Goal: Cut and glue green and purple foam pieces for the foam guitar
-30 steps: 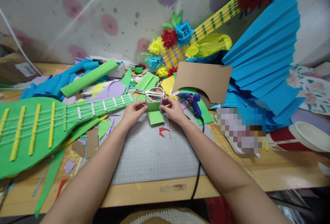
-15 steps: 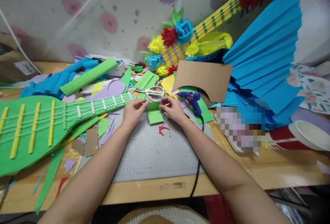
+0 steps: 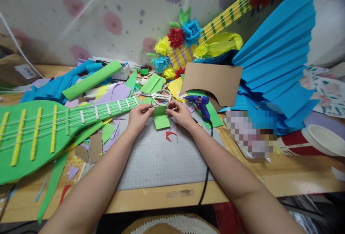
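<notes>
A slight dip in view now brings the front edge of the wooden table [image 3: 145,198] higher, nearer the person's fingers [image 3: 145,108].

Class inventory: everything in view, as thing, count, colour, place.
cutting mat: one, grey, centre
table: one, tan, beneath mat
folded piece: one, green, centre
scissors: one pair, pale, behind piece
glue gun: one, blue, centre right
lying guitar: one, green, left
flowered guitar: one, yellow, back
paper flowers: several, multicoloured, back
arched cardboard: one, brown, back right
large pleated paper: one, blue, right
bucket: one, white and red, right
paper roll: one, green, back left
scraps: many, mixed, left
left grip: one, bare, piece's left edge
right grip: one, bare, piece's right edge
</notes>
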Motion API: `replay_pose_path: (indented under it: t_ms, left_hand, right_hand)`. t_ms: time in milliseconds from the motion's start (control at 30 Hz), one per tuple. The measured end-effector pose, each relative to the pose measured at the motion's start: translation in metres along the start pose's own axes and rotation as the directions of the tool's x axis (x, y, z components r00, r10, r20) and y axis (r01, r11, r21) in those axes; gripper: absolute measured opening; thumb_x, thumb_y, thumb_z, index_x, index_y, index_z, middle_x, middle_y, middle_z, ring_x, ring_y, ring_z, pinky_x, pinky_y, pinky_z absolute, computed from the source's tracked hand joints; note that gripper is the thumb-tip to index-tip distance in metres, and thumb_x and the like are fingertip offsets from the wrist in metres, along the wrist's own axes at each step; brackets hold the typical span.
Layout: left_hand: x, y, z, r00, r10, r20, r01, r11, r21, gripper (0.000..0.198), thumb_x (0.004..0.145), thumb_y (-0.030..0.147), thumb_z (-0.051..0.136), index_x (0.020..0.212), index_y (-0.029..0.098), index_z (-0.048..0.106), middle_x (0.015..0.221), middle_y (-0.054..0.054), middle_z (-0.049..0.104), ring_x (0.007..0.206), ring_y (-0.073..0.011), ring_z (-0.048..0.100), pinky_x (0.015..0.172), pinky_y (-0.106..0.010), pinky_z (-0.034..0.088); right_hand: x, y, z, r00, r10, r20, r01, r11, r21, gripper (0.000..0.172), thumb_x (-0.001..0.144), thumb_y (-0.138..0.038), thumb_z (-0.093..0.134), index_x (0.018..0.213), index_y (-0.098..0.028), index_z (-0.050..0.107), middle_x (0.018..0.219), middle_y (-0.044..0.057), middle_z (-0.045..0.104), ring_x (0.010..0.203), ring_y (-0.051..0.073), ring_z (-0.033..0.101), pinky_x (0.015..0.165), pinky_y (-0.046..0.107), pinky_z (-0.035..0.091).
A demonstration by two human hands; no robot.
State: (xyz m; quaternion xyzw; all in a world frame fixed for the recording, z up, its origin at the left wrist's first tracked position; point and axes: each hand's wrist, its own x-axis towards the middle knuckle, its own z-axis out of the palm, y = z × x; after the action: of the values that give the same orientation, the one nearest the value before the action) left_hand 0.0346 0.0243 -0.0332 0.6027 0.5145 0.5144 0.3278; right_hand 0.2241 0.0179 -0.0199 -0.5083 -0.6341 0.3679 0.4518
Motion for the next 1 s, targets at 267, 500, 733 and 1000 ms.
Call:
replay_pose_path:
  t_ms: [267,500,733,1000]
  left_hand:
    - [-0.0017,0.0068,-0.0001,0.999,0.042,-0.013,-0.041,0.999,0.034,0.025,0.069,0.04,0.064,0.074,0.017,0.071,0.08,-0.005,0.07,0.07,-0.0161,0.063,0.068,-0.028,0.05]
    - [-0.0022,0.007,0.0003,1.0,-0.014,-0.008,0.014,1.0,-0.009,0.025,0.067,0.04,0.066,0.074,0.016,0.07,0.079,-0.006,0.07,0.069,-0.0166,0.064,0.067,-0.029,0.05]
    - [-0.0012,0.0056,-0.0014,1.0,-0.026,-0.005,0.026,0.999,-0.034,0.026,0.064,0.04,0.069,0.075,0.016,0.071,0.083,-0.007,0.071,0.077,-0.0186,0.065,0.075,-0.031,0.051]
    - [-0.0015,0.0052,0.0004,0.993,-0.117,0.031,0.12,0.985,-0.123,0.032,0.061,0.043,0.07,0.076,0.014,0.07,0.083,-0.008,0.07,0.074,-0.0185,0.064,0.073,-0.031,0.051]
  right_hand:
    - [-0.0008,0.0037,0.0006,1.0,-0.007,0.011,0.007,1.0,-0.006,0.015,0.069,-0.027,0.059,0.082,-0.021,0.056,0.083,0.001,0.062,0.075,0.014,0.058,0.068,0.029,0.048]
    - [-0.0003,0.0049,0.0012,1.0,-0.015,0.012,0.015,1.0,-0.011,0.014,0.069,-0.026,0.059,0.082,-0.021,0.057,0.084,0.001,0.062,0.076,0.014,0.058,0.068,0.029,0.049]
    - [-0.0002,0.0058,0.0014,1.0,-0.013,0.014,0.013,1.0,-0.009,0.015,0.069,-0.028,0.058,0.083,-0.021,0.056,0.083,0.001,0.061,0.076,0.014,0.058,0.068,0.029,0.049]
    - [-0.001,0.0008,-0.0001,1.0,-0.015,0.017,0.015,1.0,-0.019,0.014,0.069,-0.026,0.058,0.082,-0.02,0.056,0.084,0.001,0.062,0.077,0.014,0.058,0.07,0.03,0.048]
